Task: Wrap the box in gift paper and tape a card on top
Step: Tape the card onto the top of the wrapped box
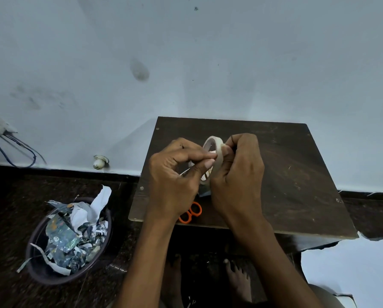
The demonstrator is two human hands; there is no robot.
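A cream roll of masking tape (216,145) is held upright above the dark wooden table (297,174). My right hand (237,174) grips the roll's right side with curled fingers. My left hand (177,172) pinches at the roll's edge between thumb and forefinger, where the tape end seems to lie. Orange-handled scissors (191,213) lie on the table under my wrists, mostly hidden. A small dark object (202,193) shows between my hands on the table; most of it is hidden. No card is visible.
A dark round bin (41,272) full of torn gift-paper scraps stands on the floor at the left. The table stands against a pale blue wall (186,63). My bare feet (237,278) are under the table. Cables (19,152) hang at the far left.
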